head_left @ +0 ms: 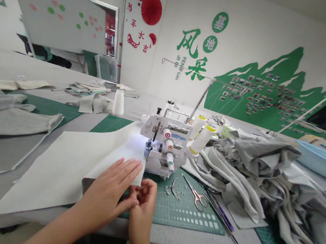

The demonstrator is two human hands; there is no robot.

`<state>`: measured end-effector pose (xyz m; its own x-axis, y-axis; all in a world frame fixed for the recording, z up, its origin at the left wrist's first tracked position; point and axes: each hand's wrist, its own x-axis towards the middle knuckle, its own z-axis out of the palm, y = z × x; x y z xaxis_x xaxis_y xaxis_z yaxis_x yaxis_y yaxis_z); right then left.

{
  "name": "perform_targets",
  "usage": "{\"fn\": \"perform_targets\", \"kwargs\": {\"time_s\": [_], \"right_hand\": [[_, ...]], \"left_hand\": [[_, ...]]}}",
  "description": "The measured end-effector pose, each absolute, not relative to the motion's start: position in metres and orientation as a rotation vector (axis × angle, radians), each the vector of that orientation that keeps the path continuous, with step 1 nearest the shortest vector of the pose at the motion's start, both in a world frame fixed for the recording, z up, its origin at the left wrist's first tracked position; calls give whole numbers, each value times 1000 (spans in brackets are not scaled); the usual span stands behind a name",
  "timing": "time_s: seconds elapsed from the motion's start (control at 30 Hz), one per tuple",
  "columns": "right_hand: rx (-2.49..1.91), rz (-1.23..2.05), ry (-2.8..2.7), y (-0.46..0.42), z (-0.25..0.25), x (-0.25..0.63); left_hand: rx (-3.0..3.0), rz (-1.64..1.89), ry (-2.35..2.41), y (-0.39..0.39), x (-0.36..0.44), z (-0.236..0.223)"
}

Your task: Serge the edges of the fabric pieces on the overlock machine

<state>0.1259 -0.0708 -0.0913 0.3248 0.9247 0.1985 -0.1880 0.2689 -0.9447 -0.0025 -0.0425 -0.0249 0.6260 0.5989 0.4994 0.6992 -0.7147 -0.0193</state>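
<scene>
Resting flat on a pale fabric panel [67, 174], the left hand [109, 194] is held open and unclenched, just in front of the overlock sewing machine [163, 145]. The right hand [143, 201] is curled at the panel's edge, touching the left thumb; whether anything is grasped by its fingers cannot be told. The panel is spread in front of and to the left of the machine, with one end fed up to the lit needle area. Immediately in front of the machine, a green cutting mat [188, 214] is laid, with rose-gold scissors [197, 197] and thread trimmings [175, 189] on it. Thread cones [203, 140] are mounted behind the machine's right side, and a heap of grey fabric [247, 173] is piled to its right. Grey garment pieces [7, 129] are laid well to its left, and a blue plastic tub [320, 160] is seen farther right.
</scene>
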Motion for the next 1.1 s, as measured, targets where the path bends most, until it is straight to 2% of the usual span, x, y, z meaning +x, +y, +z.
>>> {"fn": "perform_targets", "kwargs": {"time_s": [0.17, 0.5, 0.73, 1.1], "right_hand": [[-1038, 709, -1110, -74, -97, 130], [-1088, 726, -1318, -71, -89, 129], [-1101, 798, -1264, -70, -94, 127], [-1039, 983, -869, -66, -92, 127]], "left_hand": [[-2655, -690, -1050, -38, -3, -22], [-2651, -802, -1019, -37, -4, -18], [-2592, -864, -978, -49, -9, -26], [-2640, -847, -1016, -30, -10, -25]]}}
